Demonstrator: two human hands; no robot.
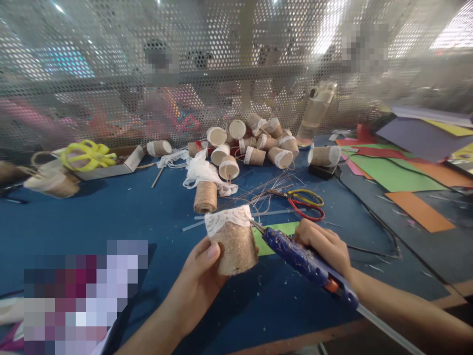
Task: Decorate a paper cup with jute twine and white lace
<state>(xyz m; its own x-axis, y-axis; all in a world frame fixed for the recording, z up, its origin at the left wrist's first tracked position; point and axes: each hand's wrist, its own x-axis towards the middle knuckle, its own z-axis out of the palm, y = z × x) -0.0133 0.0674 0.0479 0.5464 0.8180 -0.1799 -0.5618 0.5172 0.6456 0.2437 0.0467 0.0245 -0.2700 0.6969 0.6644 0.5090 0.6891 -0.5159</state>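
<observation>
My left hand [202, 268] is wrapped round a twine-covered cup [236, 249] with a band of white lace along its upper rim. In my right hand [325, 241] is a blue hot glue gun [299, 256], its body spotted with dried glue and a clear glue stick [388, 328] sticking out of the back. The gun's metal nozzle points left and meets the cup near the lace's right edge; whether it touches I cannot tell. Behind the cup stands a spool of twine [205, 197], with crumpled white lace [203, 172] beside it. A green paper strip [271, 239] lies under the gun.
Several finished-looking twine cups [254, 143] are heaped at the back. Scissors [306, 202] with red and yellow handles lie behind the gun. A black cord [369, 212] crosses the right side, near coloured paper [399, 172]. A water bottle [316, 113] leans against the perforated metal screen [229, 64].
</observation>
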